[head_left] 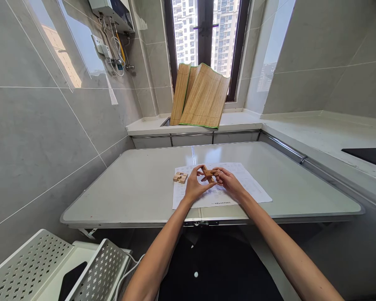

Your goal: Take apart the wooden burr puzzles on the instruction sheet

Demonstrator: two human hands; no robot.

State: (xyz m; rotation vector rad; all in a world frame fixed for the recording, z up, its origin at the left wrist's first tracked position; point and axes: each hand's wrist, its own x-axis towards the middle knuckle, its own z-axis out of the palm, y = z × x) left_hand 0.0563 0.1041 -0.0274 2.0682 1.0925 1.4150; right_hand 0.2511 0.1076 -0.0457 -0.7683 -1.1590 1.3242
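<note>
Head view: a crossed wooden puzzle piece is pinched between the fingertips of the left hand and right hand, raised just above the printed sheet on the table, while spare wooden blocks are left beside it.

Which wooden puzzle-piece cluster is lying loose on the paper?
The small tan wooden block cluster left of the left hand; the other, the crossed wooden pieces, is held in both hands.

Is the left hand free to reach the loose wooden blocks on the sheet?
Probably yes: the loose wooden blocks lie just beside the left hand with bare paper sheet between, though it helps hold the wooden puzzle piece.
</note>
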